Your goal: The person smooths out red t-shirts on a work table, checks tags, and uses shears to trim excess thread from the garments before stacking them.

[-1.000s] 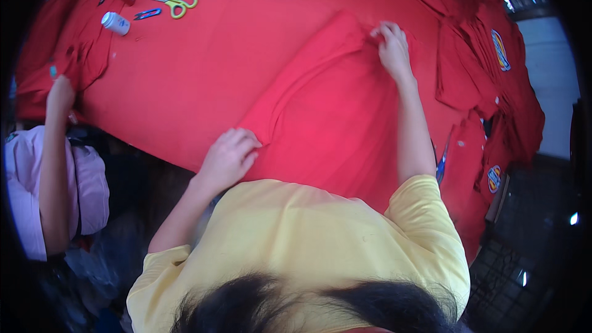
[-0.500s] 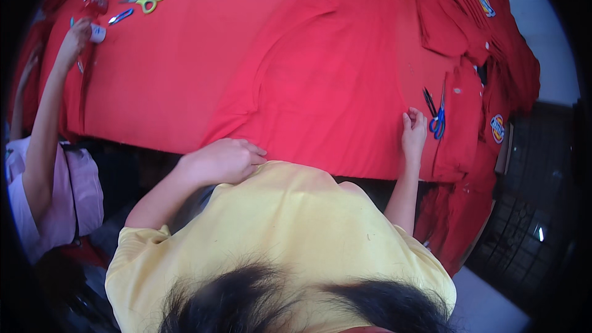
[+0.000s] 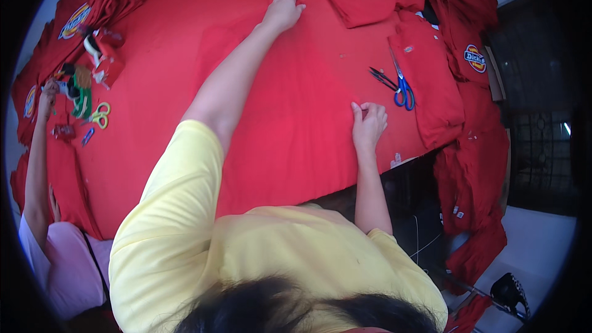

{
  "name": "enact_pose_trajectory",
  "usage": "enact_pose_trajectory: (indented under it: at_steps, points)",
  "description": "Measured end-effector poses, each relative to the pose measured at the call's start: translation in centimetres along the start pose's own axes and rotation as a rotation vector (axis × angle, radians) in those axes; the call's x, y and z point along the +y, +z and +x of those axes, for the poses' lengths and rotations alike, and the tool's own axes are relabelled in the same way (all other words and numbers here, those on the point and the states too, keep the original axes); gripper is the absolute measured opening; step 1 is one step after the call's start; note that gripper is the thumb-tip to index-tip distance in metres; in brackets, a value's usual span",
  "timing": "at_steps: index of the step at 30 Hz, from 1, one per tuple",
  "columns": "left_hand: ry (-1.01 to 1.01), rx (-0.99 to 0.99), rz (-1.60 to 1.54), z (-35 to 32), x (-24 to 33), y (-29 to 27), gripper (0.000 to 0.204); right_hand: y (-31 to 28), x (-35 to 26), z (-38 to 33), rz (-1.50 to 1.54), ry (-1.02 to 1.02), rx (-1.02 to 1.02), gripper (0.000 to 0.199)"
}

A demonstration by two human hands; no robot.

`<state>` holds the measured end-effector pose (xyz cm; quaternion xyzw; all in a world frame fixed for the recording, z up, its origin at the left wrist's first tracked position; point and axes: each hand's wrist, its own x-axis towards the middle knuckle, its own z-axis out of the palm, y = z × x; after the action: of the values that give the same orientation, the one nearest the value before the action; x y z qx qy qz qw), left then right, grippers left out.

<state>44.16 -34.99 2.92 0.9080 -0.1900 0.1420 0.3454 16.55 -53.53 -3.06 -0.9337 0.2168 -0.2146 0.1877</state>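
Note:
A red garment [image 3: 277,123] lies spread flat on the red-covered table. My left arm stretches across it. Near the garment's far end, my left hand [image 3: 285,12] rests palm down, its thumb and forefinger apart. At the garment's right edge is my right hand [image 3: 370,122], fingers loosely curled and thumb apart; no held thing shows in it. Just right of that hand lie blue-handled scissors [image 3: 404,94], with a slim black snipping tool [image 3: 383,78] beside them. A folded red garment [image 3: 428,80] lies beyond the scissors.
Red garments with patches [image 3: 475,58] are heaped along the right side. At the left, a co-worker's hand [image 3: 48,95] reaches among small tools. Yellow-handled scissors [image 3: 100,115], a green tape dispenser [image 3: 80,95] and a small blue cutter [image 3: 88,137] lie there.
My left hand has gone from the near edge, by my body, to the garment's far end. My right hand stays by the garment's right edge. The whole view has shifted.

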Motion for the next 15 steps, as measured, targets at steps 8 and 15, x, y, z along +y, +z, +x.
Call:
enact_pose_trajectory:
  at_steps: [8,15]
  points:
    - [-0.25,0.153,-0.612,3.5,-10.0,-0.4,0.021,-2.2,-1.1,-2.2,0.256,-0.426,0.022,0.008]
    - [-0.199,-0.229,-0.293,-8.3,-9.3,-17.6,0.042,-6.6,-2.8,-6.3,0.292,-0.506,-0.303,0.027]
